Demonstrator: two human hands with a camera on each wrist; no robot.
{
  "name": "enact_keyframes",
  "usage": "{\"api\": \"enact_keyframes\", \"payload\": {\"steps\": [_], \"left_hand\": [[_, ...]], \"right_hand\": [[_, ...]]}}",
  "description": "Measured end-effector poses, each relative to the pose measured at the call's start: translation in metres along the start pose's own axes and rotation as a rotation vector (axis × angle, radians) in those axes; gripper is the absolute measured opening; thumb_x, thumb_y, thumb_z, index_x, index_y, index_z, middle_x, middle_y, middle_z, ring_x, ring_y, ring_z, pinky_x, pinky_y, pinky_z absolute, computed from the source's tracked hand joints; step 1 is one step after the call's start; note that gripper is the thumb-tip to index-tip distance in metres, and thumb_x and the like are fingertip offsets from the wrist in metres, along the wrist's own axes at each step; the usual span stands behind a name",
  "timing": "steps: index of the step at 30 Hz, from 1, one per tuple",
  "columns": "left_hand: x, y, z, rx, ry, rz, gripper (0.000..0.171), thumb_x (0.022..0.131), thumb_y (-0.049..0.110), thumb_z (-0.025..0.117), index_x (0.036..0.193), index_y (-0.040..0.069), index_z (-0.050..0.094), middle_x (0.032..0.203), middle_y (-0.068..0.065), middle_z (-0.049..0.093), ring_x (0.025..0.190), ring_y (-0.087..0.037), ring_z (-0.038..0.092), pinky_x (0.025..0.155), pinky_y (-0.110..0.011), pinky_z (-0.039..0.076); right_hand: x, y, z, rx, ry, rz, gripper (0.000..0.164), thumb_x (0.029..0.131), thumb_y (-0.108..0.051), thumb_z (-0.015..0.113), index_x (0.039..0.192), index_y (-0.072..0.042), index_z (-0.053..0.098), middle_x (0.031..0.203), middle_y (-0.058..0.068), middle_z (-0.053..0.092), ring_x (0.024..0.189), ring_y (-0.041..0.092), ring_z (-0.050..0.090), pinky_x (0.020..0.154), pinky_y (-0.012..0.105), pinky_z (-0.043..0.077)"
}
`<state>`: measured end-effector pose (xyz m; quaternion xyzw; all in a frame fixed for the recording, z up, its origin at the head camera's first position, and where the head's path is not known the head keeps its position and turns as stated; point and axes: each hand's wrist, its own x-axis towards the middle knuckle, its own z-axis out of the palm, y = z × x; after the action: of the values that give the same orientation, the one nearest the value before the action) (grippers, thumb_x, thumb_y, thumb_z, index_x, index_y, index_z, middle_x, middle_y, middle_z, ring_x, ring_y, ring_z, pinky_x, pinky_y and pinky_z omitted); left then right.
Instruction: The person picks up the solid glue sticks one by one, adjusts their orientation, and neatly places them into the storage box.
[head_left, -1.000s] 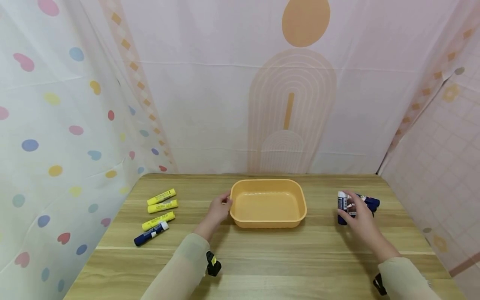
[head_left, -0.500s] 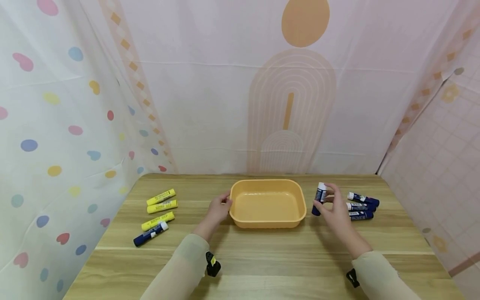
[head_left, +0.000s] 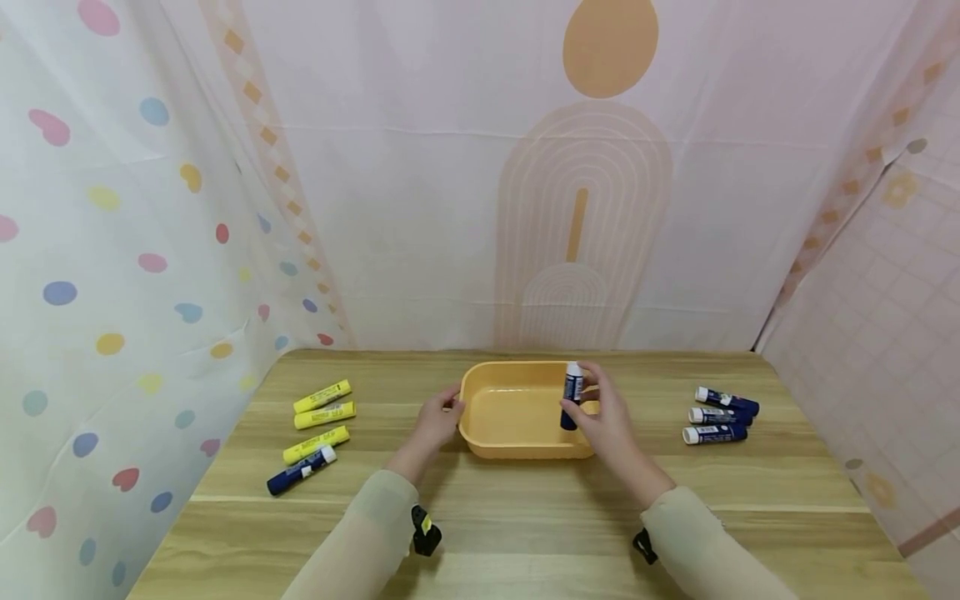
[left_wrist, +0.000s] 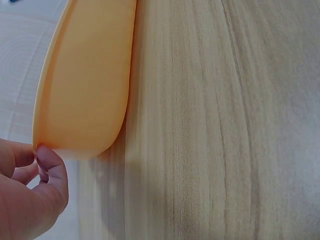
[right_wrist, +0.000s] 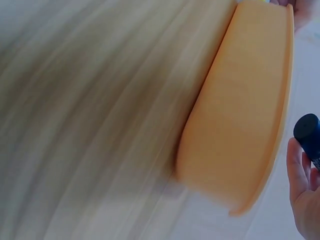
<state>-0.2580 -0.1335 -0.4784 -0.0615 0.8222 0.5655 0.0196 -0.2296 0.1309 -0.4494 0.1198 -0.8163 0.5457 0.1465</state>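
Note:
My left hand (head_left: 437, 419) pinches the left rim of an orange plastic basin (head_left: 517, 451), fingers and thumb on its edge; the left wrist view shows the same pinch. My right hand (head_left: 609, 417) holds a dark blue glue stick (head_left: 571, 400) with a white cap, nearly upright, over the right part of the basin. In the right wrist view the dark base of the glue stick (right_wrist: 307, 127) shows above the rim level, between thumb and fingers. The basin's inside (head_left: 510, 412) has nothing visible lying in it.
At the right lie three blue glue sticks (head_left: 716, 434) with white caps. On the left are three yellow glue sticks (head_left: 325, 415) and one blue glue stick (head_left: 302, 470). Patterned curtains (head_left: 405, 208) hang behind the wooden table (head_left: 525, 525).
My right hand has lifted the blue glue stick away from the pile on the right and carried it left, over the basin. The left hand has stayed on the rim.

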Motion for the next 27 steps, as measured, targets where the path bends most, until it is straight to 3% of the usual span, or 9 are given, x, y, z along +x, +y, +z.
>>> {"api": "enact_keyframes", "payload": {"steps": [3, 7, 10, 16, 19, 27], "left_hand": [[-0.001, 0.001, 0.000, -0.012, -0.005, -0.013, 0.040, 0.096, 0.006, 0.049, 0.136, 0.000, 0.048, 0.097, -0.011, 0.050, 0.070, -0.012, 0.046, 0.055, -0.019, 0.043], [-0.002, 0.001, 0.000, -0.024, -0.014, -0.025, 0.040, 0.097, 0.006, 0.049, 0.137, 0.001, 0.048, 0.098, -0.010, 0.050, 0.066, -0.010, 0.045, 0.053, -0.019, 0.042], [-0.002, 0.001, 0.001, -0.017, -0.009, -0.018, 0.040, 0.096, 0.006, 0.050, 0.136, 0.000, 0.048, 0.097, -0.010, 0.050, 0.063, -0.009, 0.044, 0.050, -0.017, 0.040], [-0.004, 0.003, -0.001, -0.022, 0.003, -0.005, 0.040, 0.096, 0.007, 0.051, 0.135, 0.002, 0.050, 0.096, -0.010, 0.051, 0.065, -0.010, 0.045, 0.051, -0.017, 0.040], [-0.006, 0.004, -0.003, -0.021, -0.002, 0.019, 0.039, 0.096, 0.006, 0.050, 0.134, 0.001, 0.050, 0.094, -0.010, 0.051, 0.065, -0.010, 0.046, 0.051, -0.018, 0.041], [-0.001, 0.003, -0.002, 0.019, -0.012, -0.033, 0.040, 0.098, 0.008, 0.048, 0.137, 0.002, 0.048, 0.104, -0.014, 0.052, 0.076, -0.015, 0.050, 0.062, -0.022, 0.047]], "right_hand": [[0.005, -0.004, 0.013, -0.012, -0.017, -0.011, 0.059, 0.081, -0.005, 0.073, 0.133, -0.007, 0.046, 0.108, 0.019, 0.057, 0.084, 0.029, 0.060, 0.067, 0.032, 0.054], [0.014, -0.007, 0.026, -0.038, -0.054, 0.052, 0.061, 0.081, -0.008, 0.074, 0.135, -0.009, 0.047, 0.103, 0.017, 0.058, 0.078, 0.024, 0.060, 0.061, 0.027, 0.052], [0.020, -0.009, 0.037, -0.052, -0.098, 0.135, 0.060, 0.082, -0.010, 0.074, 0.136, -0.012, 0.048, 0.099, 0.015, 0.059, 0.075, 0.020, 0.059, 0.057, 0.024, 0.051], [0.032, -0.016, 0.060, 0.062, -0.300, 0.378, 0.058, 0.086, -0.010, 0.069, 0.139, -0.013, 0.045, 0.097, 0.017, 0.055, 0.069, 0.021, 0.061, 0.051, 0.034, 0.056], [0.037, -0.017, 0.071, 0.090, -0.357, 0.480, 0.059, 0.086, -0.012, 0.069, 0.139, -0.015, 0.045, 0.100, 0.017, 0.055, 0.071, 0.024, 0.063, 0.052, 0.038, 0.056], [0.042, -0.018, 0.099, -0.007, -0.375, 0.478, 0.060, 0.084, -0.015, 0.071, 0.138, -0.014, 0.045, 0.095, 0.016, 0.057, 0.068, 0.022, 0.061, 0.050, 0.035, 0.055]]}}
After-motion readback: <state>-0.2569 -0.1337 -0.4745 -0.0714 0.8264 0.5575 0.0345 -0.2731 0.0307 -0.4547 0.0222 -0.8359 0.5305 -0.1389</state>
